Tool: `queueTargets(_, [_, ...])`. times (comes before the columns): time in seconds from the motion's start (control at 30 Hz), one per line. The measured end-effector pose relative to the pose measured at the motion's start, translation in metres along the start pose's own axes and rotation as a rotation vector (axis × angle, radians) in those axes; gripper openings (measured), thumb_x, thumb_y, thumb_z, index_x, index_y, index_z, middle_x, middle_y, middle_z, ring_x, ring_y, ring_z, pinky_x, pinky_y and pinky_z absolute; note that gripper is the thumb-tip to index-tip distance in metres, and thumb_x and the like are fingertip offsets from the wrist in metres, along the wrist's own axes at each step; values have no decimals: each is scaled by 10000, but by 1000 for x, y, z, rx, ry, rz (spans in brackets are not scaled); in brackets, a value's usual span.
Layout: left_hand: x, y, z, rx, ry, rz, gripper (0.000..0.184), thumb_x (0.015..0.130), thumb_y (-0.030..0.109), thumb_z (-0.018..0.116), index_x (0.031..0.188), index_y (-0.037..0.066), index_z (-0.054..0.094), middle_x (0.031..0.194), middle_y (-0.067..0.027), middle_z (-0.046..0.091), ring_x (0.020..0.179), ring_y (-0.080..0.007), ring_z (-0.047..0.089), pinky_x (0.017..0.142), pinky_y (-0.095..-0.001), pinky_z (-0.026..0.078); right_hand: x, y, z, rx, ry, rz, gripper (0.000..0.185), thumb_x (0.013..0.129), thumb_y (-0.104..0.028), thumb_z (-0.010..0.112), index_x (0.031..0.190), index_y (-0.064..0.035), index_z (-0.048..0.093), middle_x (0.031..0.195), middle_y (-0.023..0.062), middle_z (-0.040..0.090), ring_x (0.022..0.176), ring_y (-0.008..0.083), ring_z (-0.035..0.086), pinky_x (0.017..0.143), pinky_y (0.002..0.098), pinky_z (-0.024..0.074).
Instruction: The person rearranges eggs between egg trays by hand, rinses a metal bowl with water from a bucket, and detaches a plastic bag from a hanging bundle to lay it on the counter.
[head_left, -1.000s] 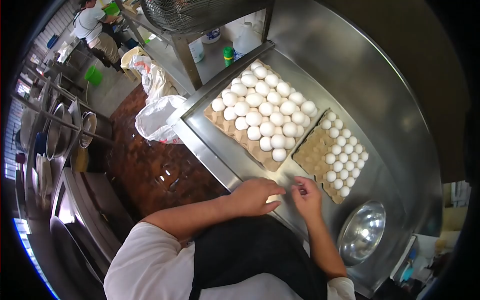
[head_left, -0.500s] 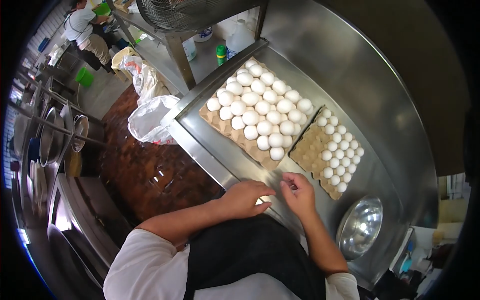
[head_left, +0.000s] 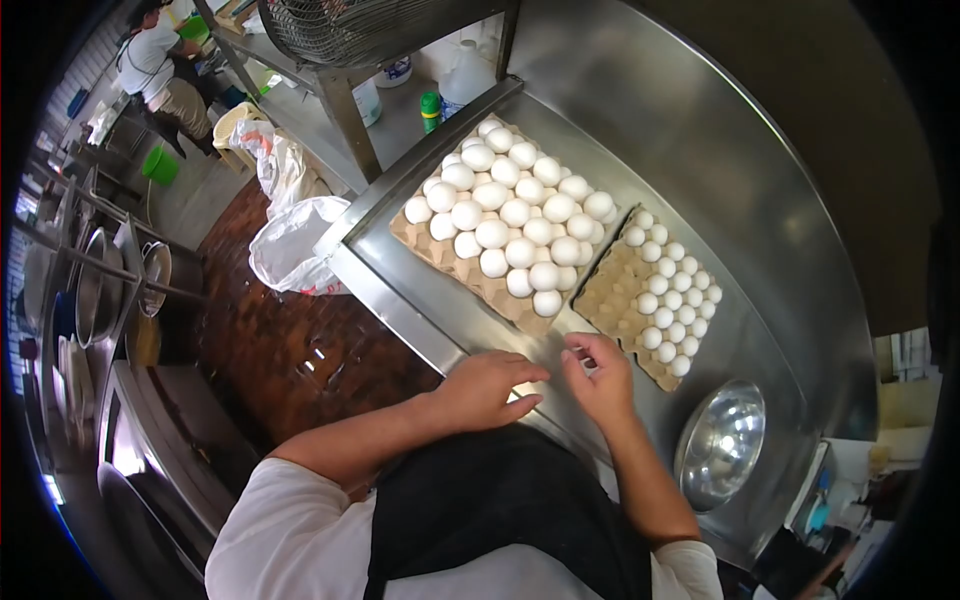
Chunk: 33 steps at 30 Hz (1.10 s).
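My left hand (head_left: 492, 388) is held over the front edge of the steel counter, thumb and fingers apart, with nothing in it. Close beside it, my right hand (head_left: 602, 378) is loosely curled, its thumb apart from the forefinger; no object shows in it. Beyond both hands lies a large cardboard egg tray (head_left: 478, 272) bearing many white eggs (head_left: 514, 212), some stacked on others. To its right, nearest my right hand, sits a second egg tray (head_left: 612, 290). White eggs (head_left: 674, 299) fill its right part, and bare cups show on the left.
A shiny steel bowl (head_left: 722, 445) stands tilted to the right of my right arm. The steel counter (head_left: 385, 318) has a raised rim. White plastic bags (head_left: 300, 240) are on the floor at left. A person (head_left: 150, 65) works far back; a fan (head_left: 370, 30) hangs above.
The view has shifted slightly, so the trays appear a little further left and up. Both hands stay close together, nearly in the same place; the eggs look unchanged.
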<state>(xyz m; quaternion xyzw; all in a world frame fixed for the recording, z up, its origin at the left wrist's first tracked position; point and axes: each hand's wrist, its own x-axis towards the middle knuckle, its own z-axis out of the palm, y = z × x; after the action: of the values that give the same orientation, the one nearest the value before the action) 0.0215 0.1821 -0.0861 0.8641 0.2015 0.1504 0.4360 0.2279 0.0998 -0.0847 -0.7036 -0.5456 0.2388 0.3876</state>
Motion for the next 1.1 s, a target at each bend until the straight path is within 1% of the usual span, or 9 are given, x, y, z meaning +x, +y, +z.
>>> queueTargets(0.13, [-2, -3, 6, -8, 28, 26, 303, 884, 256, 697, 1147, 107, 671, 1021, -106, 694, 955, -321, 661, 856, -430, 532, 11, -11, -3, -19, 49, -79, 231, 837, -81, 718, 1064, -48, 701, 949, 98, 689, 809, 203, 681, 707, 314, 535])
queueTargets(0.23, [-3, -3, 4, -10, 37, 25, 303, 883, 250, 698, 1147, 103, 669, 1022, -106, 694, 956, -321, 660, 858, -428, 533, 16, -22, -3, -45, 22, -75, 230, 835, -82, 717, 1062, -49, 702, 967, 102, 696, 864, 236, 686, 743, 327, 543])
queueTargets(0.43, [-2, -6, -1, -3, 47, 1, 299, 880, 247, 703, 1135, 95, 666, 1027, -114, 693, 973, -321, 656, 870, -426, 531, 37, -40, 5, -241, 60, -353, 299, 795, -99, 726, 1092, -74, 710, 1130, 122, 689, 1010, 311, 661, 875, 397, 534])
queueTargets(0.63, [-2, -11, -2, 19, 32, -17, 297, 878, 250, 703, 1124, 87, 668, 1042, -118, 694, 991, -329, 653, 889, -430, 527, 63, -50, 21, -322, 33, -476, 357, 787, -104, 716, 1141, -65, 692, 1231, 136, 658, 1103, 325, 638, 913, 423, 521])
queueTargets(0.73, [-2, -13, -4, 10, 30, -31, 300, 877, 252, 701, 1126, 86, 667, 1047, -117, 694, 998, -330, 653, 894, -431, 525, 71, -54, 26, -378, 14, -504, 390, 790, -113, 711, 1175, -58, 678, 1276, 148, 633, 1151, 330, 619, 922, 422, 517])
queueTargets(0.93, [-1, -18, -6, 0, 34, -54, 310, 883, 266, 695, 1141, 98, 662, 1056, -115, 693, 1013, -327, 652, 900, -430, 525, 79, -51, 30, -418, -9, -477, 420, 793, -136, 713, 1204, -65, 667, 1319, 142, 613, 1169, 325, 611, 935, 429, 511])
queueTargets(1.0, [-1, -18, -8, -5, 24, -75, 312, 885, 271, 693, 1146, 104, 659, 1059, -114, 692, 1016, -327, 651, 901, -430, 526, 81, -51, 27, -359, 3, -445, 397, 789, -136, 720, 1178, -66, 679, 1295, 139, 629, 1152, 325, 621, 939, 425, 514])
queueTargets(1.1, [0, -19, -8, 3, 43, -51, 311, 889, 275, 689, 1149, 108, 656, 1061, -114, 691, 1018, -329, 651, 899, -432, 527, 81, -47, 20, -296, 46, -425, 344, 797, -131, 727, 1133, -64, 696, 1245, 141, 657, 1122, 327, 638, 946, 417, 519])
